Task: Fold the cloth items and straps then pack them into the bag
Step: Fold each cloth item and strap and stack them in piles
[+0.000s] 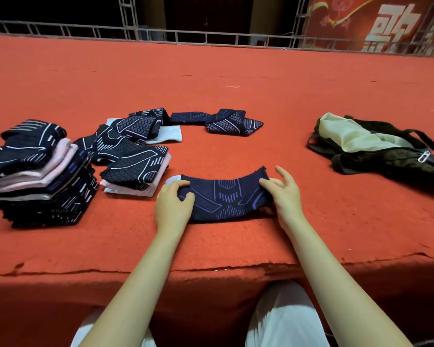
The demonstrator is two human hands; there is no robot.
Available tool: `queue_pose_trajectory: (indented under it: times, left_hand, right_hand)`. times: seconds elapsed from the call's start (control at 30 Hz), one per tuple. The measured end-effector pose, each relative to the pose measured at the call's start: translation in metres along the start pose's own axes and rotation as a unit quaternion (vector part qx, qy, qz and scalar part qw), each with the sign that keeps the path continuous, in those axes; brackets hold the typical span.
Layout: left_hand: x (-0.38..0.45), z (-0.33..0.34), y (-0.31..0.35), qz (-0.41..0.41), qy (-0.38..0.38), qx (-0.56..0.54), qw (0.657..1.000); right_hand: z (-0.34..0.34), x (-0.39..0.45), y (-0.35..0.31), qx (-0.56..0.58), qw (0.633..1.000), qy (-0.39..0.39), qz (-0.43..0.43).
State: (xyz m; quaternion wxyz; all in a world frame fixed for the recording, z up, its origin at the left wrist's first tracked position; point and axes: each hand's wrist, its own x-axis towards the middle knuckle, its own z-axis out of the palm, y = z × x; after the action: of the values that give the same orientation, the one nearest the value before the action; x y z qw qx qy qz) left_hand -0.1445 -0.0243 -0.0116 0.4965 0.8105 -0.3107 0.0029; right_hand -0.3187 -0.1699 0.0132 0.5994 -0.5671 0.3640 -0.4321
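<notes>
Both ends pinched, left hand and right hand hold the navy patterned cloth flat on the red worktop, and uneven tension could skew the fold.

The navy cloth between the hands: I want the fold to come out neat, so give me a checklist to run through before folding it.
1. Left hand grips the left end of the navy cloth: ok.
2. Right hand pinches the right end: ok.
3. Cloth lies flat on the red surface: not ok, it bows in an arc.
4. Room around the cloth, apart from the loose pieces: ok.
5. Bag open for packing: ok, pale lining shows.
6. Space left inside the bag: cannot tell.
</notes>
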Motion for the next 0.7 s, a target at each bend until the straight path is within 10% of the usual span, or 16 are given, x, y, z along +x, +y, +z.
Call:
queue_pose_trajectory:
  times: [0.13,0.3,0.7]
  left_hand:
    - [-0.001,-0.001,0.000,0.012,0.064,-0.025,0.998]
    - [-0.006,-0.003,0.009,0.094,0.079,-0.024,0.992]
    - [-0.012,0.004,0.018,0.083,-0.068,0.083,0.991]
  right_hand:
    - [0.022,-0.026,0.001,-0.091,0.976,-0.144,-0.136]
    - [0.033,-0.035,0.024,-0.416,0.823,-0.232,-0.309]
    - [0.030,-0.032,0.024,-0.420,0.867,-0.161,-0.215]
